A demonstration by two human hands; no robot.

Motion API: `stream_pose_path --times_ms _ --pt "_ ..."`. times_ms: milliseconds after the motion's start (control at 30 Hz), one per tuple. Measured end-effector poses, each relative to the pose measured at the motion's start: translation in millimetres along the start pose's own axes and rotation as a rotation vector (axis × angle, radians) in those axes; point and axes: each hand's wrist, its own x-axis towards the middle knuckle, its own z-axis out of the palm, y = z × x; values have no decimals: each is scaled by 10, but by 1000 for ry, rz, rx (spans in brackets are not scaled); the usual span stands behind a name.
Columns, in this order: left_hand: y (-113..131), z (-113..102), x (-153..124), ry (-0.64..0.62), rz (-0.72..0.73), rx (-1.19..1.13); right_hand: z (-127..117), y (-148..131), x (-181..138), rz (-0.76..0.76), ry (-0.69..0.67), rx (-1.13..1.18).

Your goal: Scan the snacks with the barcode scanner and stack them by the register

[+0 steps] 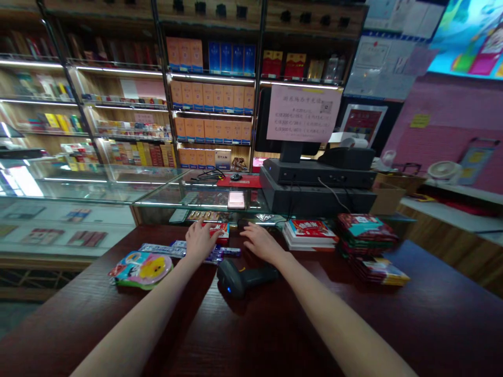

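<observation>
My left hand (pixel 199 242) reaches over the left side of a small stack of red boxes (pixel 223 233), its fingers spread. Whether it touches the stack, I cannot tell. My right hand (pixel 260 242) hovers just right of that stack with fingers stretched out and nothing in them. Below the hands lies a dark grey barcode scanner (pixel 243 280) with a blue light on its head. Blue and white slim packs (pixel 230 252) lie partly hidden beneath my left hand. Left of that forearm is a colourful package with a yellow figure (pixel 154 268).
Red and white boxes (pixel 310 232) and a pile of bagged packets (pixel 367 235) stand on the right of the brown counter (pixel 236 340). Behind are a glass display counter (pixel 181 198), a cash register terminal (pixel 318 175) and shelves of boxed goods (pixel 214 97).
</observation>
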Motion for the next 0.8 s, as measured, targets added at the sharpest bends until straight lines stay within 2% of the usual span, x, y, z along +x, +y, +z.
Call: stream_pose_path --times_ms 167,467,633,800 --pt "-105 49 -12 6 -54 61 111 -91 130 -2 -20 63" --pt "-194 109 -28 -34 -155 33 231 -213 285 70 -76 164" --pt "-212 102 -33 -89 -192 1 291 -227 310 108 -99 180" --pt "-213 82 -28 -89 -197 -1 391 -191 367 85 -75 258"
